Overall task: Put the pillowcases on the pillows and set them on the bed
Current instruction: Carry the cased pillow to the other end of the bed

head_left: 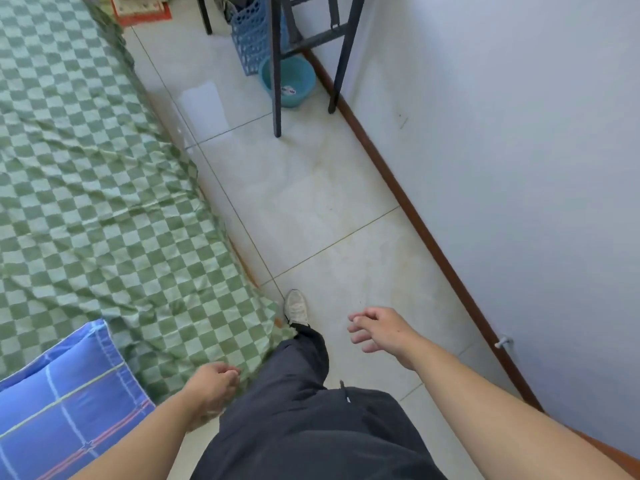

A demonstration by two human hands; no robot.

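Blue plaid cloth covers the one pillow (65, 403) in view, which lies at the near corner of the bed (79, 188), on the green checked sheet (104, 237); it looks already cased and set down. The left hand (214, 386) hangs just beside the bed's edge, near the pillow but not touching it, fingers loosely curled round nothing. The right hand (377, 329) is out over the tiled floor (329, 209), fingers relaxed and spread, also carrying nothing. One foot is forward along the gap between bed and wall (519, 133), so the step in hand is probably walking off to fetch another pillow or pillowcase; none shows here. To do it well, keep close to the bed and clear of the dark stool legs (277, 81), the teal basin (294, 83) and the blue basket (249, 36) ahead, and bring pillow and case back together to work on the flat sheet
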